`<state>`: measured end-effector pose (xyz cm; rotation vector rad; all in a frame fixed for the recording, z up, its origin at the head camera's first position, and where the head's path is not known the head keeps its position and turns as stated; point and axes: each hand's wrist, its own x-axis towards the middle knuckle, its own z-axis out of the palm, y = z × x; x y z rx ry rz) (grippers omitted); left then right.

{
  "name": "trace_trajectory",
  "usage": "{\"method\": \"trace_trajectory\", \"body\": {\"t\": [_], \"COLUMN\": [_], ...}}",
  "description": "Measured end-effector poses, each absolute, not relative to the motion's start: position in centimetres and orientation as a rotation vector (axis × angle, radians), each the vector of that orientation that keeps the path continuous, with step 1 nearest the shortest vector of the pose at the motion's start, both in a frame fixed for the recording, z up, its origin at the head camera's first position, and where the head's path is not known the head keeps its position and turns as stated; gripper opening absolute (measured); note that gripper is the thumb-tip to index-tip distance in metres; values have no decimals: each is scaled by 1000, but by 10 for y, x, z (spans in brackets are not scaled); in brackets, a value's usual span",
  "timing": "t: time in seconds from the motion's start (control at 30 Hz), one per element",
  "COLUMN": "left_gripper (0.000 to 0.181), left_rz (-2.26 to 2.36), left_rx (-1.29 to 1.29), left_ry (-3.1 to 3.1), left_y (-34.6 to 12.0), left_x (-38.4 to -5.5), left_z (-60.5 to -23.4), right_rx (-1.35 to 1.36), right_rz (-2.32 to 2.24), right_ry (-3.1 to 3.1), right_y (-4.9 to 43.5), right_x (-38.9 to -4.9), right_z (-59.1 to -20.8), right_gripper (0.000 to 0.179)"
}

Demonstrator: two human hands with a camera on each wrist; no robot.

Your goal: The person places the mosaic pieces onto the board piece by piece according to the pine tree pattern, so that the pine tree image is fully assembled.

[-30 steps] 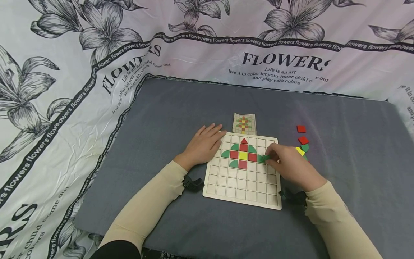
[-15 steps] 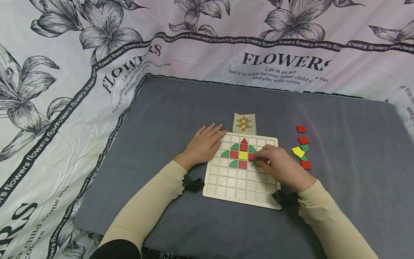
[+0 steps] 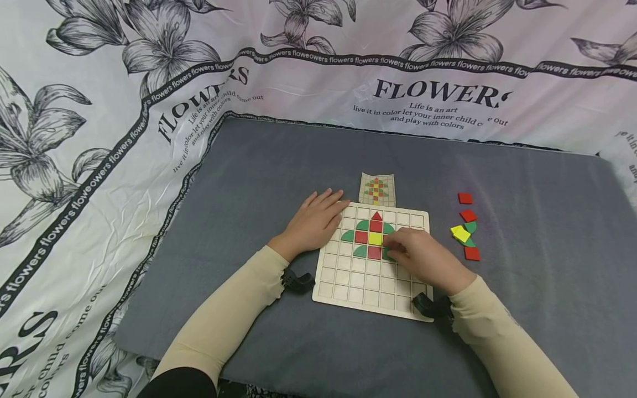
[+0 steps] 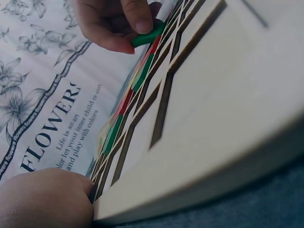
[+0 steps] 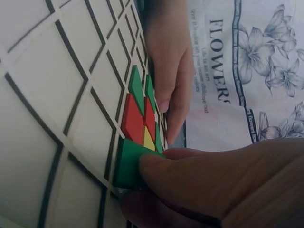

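- Nearest, both forearms are covered by beige sleeves (image 3: 234,304); a black device (image 3: 298,282) is worn at each wrist.
- Beyond them the gridded wooden board (image 3: 343,279) is laid flat on the grey cloth (image 3: 278,155); its near rows are left unfilled.
- A green piece (image 5: 128,161) is pinched between the thumb and fingers of the right hand (image 3: 423,251), the fingers being curled; it is held tilted at the board, just beside a red square (image 3: 374,252); whether it is fully seated cannot be told.
- The board's far left corner is touched by the left hand (image 3: 311,224); its fingers are stretched out and slightly parted, and nothing is gripped by them.
- Between the hands a pattern is formed in the cells; a yellow square (image 3: 375,238) is flanked by red ones, with green rounded pieces (image 3: 362,225) set outward and a red triangle (image 3: 376,216) placed at the far tip.
- To the right, well apart from the board, loose red, green and yellow pieces (image 3: 465,198) are scattered in a rough column.
- Just past the board's far edge a pattern card (image 3: 376,190) is placed; farthest off, flower-printed fabric (image 3: 298,88) is hung.
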<state>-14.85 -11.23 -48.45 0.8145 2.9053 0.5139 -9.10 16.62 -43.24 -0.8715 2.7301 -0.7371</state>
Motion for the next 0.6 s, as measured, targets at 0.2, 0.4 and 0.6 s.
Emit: {"method": "trace_trajectory", "body": {"t": [0.2, 0.4, 0.6], "left_gripper": [50, 50, 50], "left_rz": [526, 519, 513], "left_rx": [806, 799, 793], "left_ry": [2905, 2910, 2911], "left_y": [-111, -111, -111], "left_x": [-148, -149, -148], "left_z": [-484, -486, -485], "right_rx": [-904, -919, -891], "right_rz": [-713, -693, -700], "right_ry": [2755, 2758, 2743], "right_y": [166, 166, 167], "right_x": [-91, -90, -90], "right_z": [-436, -436, -434], "right_gripper": [17, 17, 15]}}
